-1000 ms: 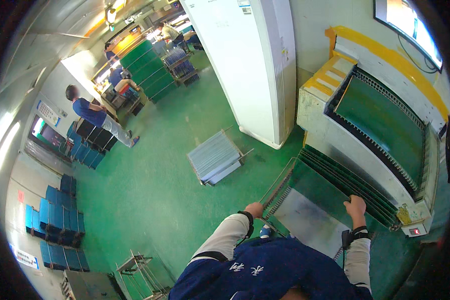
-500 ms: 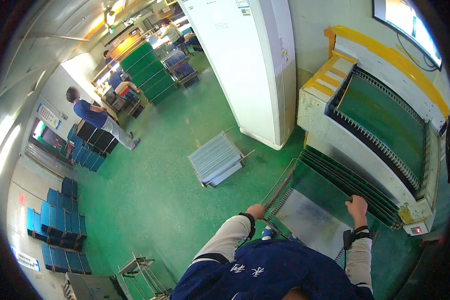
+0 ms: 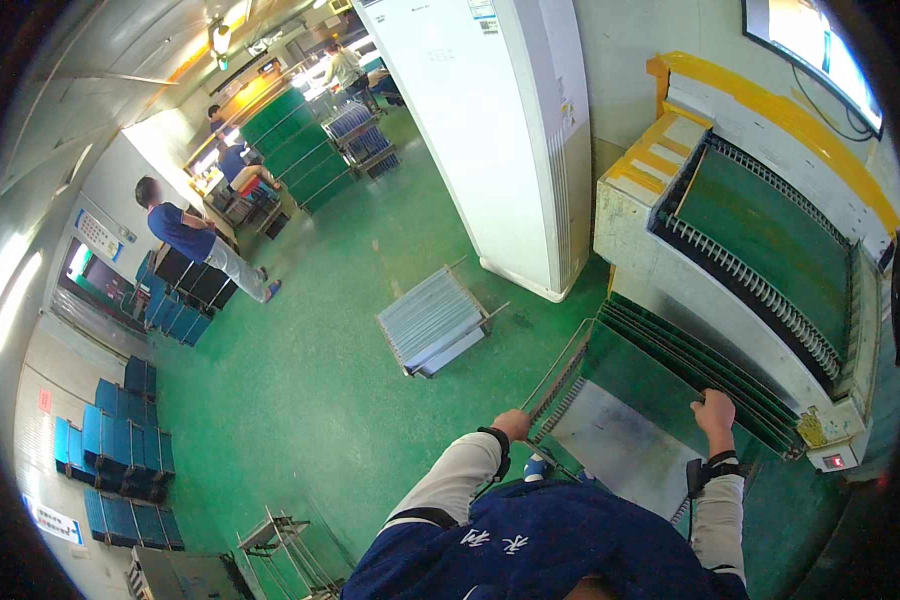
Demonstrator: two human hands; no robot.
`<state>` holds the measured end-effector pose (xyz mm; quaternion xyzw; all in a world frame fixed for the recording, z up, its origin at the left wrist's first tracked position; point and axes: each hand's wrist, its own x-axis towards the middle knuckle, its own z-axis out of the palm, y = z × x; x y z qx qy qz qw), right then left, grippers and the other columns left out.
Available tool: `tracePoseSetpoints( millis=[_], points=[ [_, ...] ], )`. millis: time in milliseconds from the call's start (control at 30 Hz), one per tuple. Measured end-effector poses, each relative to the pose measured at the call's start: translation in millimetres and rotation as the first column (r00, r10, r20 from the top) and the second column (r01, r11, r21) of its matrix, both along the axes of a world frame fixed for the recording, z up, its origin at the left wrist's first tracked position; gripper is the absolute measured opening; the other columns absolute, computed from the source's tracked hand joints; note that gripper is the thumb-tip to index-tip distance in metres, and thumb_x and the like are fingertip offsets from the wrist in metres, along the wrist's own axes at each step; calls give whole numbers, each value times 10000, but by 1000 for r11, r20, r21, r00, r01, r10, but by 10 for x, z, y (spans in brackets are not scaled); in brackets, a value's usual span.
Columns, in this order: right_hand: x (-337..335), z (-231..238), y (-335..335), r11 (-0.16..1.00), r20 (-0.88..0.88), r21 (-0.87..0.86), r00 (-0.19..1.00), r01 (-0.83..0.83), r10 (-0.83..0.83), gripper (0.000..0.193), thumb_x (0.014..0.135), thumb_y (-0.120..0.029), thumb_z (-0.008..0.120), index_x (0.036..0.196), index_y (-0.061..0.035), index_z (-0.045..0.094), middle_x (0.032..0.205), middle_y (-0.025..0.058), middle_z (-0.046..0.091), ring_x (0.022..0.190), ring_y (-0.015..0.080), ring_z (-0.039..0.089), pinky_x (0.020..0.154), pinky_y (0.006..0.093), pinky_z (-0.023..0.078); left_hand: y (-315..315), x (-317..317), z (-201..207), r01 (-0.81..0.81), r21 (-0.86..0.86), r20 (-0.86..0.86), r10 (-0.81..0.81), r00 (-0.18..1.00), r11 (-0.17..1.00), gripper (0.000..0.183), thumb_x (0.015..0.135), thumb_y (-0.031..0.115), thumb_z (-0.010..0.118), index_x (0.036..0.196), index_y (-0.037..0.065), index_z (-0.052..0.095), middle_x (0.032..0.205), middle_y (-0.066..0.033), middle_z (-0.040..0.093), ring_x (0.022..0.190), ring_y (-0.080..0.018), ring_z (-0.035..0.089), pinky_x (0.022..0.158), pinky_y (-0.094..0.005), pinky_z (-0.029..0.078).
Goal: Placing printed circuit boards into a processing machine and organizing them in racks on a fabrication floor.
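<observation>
My left hand (image 3: 512,424) is closed around the side of a metal wire rack (image 3: 553,392) in front of me. With its fingers closed, my right hand (image 3: 712,411) grips the upper right edge of a green panel (image 3: 638,385) standing in that rack. Several more dark green panels (image 3: 705,368) are lined up upright behind it. Below the held panel a pale, stained flat surface (image 3: 625,450) shows at the rack's near side. The fingertips of my right hand are partly hidden behind the panel edge.
Right of the rack stands a machine (image 3: 740,290) with a toothed conveyor and a green panel (image 3: 770,235) on it. A white cabinet (image 3: 490,130) rises ahead. On the floor sit a rack of pale panels (image 3: 432,318) and a metal frame (image 3: 282,545). A person (image 3: 185,235) stands far left.
Both my hands keep their grips in nearly the same place. At the far left, the standing person's head and upper body have shifted slightly.
</observation>
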<state>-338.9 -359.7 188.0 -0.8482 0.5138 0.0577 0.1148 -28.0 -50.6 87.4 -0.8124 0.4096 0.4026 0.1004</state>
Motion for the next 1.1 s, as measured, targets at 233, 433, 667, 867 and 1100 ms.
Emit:
tracePoseSetpoints(
  millis=[233, 433, 667, 867, 1100],
  points=[
    [52, 61, -15, 1000, -17, 2, 1000, 3, -3, 407, 728, -313, 690, 1042, -61, 629, 1001, 143, 636, 963, 300, 595, 805, 401, 471, 66, 59, -410, -37, -38, 33, 39, 999, 999, 301, 679, 122, 671, 973, 61, 655, 1007, -182, 631, 934, -333, 621, 778, -415, 515],
    [52, 47, -21, 1000, 3, -7, 1000, 21, -21, 401, 720, -298, 697, 1041, -66, 634, 1001, 149, 636, 965, 302, 594, 817, 402, 467, 56, 52, -376, -56, -45, 15, 57, 998, 997, 292, 684, 120, 669, 969, 58, 654, 1003, -182, 631, 929, -335, 620, 776, -420, 514],
    [83, 128, -12, 1000, -41, 19, 999, 6, -5, 377, 738, -319, 686, 1001, -55, 627, 985, 137, 638, 952, 300, 598, 795, 403, 474, 68, 47, -329, -63, -72, 1, 63, 998, 995, 271, 703, 124, 648, 964, 51, 651, 987, -185, 633, 927, -343, 617, 776, -426, 511],
    [98, 166, 7, 1000, -26, 18, 1000, 8, -7, 332, 734, -310, 692, 931, -50, 631, 961, 149, 638, 925, 311, 602, 771, 411, 474, 70, 48, -338, -69, -76, -2, 69, 998, 995, 270, 704, 122, 644, 964, 49, 650, 984, -185, 634, 924, -341, 618, 774, -427, 511],
    [67, 63, -22, 1000, 2, -16, 1000, 2, -2, 319, 737, -312, 689, 904, -46, 634, 915, 156, 639, 901, 321, 606, 752, 416, 477, 81, 86, -496, -32, -61, 14, 33, 999, 998, 283, 696, 107, 645, 972, 47, 651, 995, -186, 631, 930, -328, 621, 779, -418, 512]
  ],
)
